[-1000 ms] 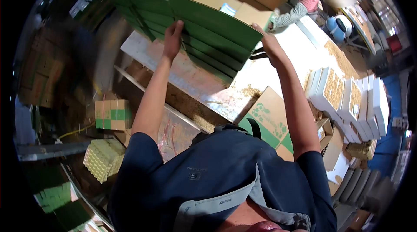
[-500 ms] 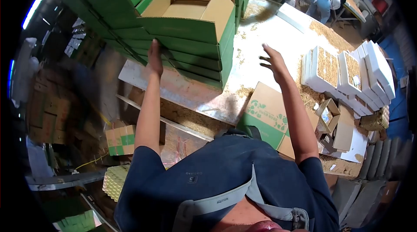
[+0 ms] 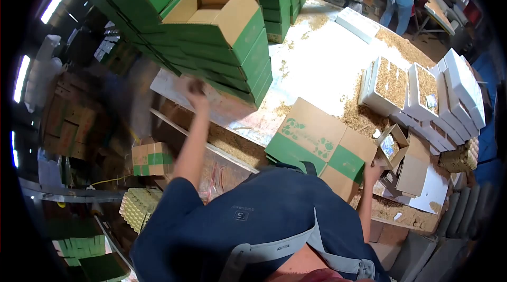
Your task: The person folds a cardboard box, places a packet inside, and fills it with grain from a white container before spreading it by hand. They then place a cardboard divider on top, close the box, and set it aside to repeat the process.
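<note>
Low on the right of the frame, the right hand (image 3: 372, 172) rested at the right edge of a brown carton (image 3: 330, 147) with a green band; its fingers met the cardboard, but how tightly they closed could not be told. That carton lay slanting just right of the frame's centre, near the front edge of a white tabletop (image 3: 322, 65). Left of centre, the left hand (image 3: 196, 90) was blurred, just below a stack of green boxes (image 3: 222, 44); how far its fingers were curled, and whether it touched the stack, could not be made out. The uppermost box of that stack gaped open, brown inside. Right of the carton stood a small open box (image 3: 393, 147), and above it white foam boxes (image 3: 388, 84) with tan loose filling. A person in blue trousers (image 3: 400, 5) bent over another table, upper right, while yellowish egg trays (image 3: 138, 208) sat lower left.
</note>
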`<state>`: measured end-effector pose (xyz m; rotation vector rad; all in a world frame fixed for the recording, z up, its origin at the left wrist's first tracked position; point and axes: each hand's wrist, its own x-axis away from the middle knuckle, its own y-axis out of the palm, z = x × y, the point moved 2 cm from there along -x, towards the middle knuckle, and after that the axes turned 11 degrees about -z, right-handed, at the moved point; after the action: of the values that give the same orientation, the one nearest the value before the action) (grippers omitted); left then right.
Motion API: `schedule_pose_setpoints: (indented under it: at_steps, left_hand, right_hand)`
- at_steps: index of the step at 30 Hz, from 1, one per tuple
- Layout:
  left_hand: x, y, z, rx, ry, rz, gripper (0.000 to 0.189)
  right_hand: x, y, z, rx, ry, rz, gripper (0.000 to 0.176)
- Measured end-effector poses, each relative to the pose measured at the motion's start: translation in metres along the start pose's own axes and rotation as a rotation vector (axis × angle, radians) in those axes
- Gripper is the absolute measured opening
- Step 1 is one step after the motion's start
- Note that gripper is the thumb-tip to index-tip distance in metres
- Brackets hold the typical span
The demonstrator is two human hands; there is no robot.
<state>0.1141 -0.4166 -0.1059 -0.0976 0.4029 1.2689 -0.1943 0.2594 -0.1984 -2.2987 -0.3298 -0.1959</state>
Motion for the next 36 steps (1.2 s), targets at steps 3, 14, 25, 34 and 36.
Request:
schedule_pose_setpoints:
  at_steps: [3,14,25,34,36]
  left_hand:
    - [0.161,0.069,-0.022,-0.701,-0.297,-0.62,0.032]
    - [0.273,0.142,-0.023,-0.707,-0.426,-0.933,0.053]
    - [0.243,0.139,0.032,-0.029,-0.435,-0.647,0.03]
    - [0.198,0.158,0.115,0.237,-0.401,-0.685,0.028]
    - [0.195,0.159,0.131,0.353,-0.447,-0.664,0.027]
  right_hand:
    - [0.031,0.021,0.01,-0.117,-0.014,0.05,0.044]
    - [0.03,0.015,-0.013,0.035,-0.117,0.061,0.045]
    - [0.055,-0.023,-0.082,-0.402,-0.374,0.228,0.06]
    - [0.042,-0.079,-0.117,-0.994,-0.488,0.12,0.043]
    - [0.056,-0.088,-0.138,-1.04,-0.506,0.086,0.045]
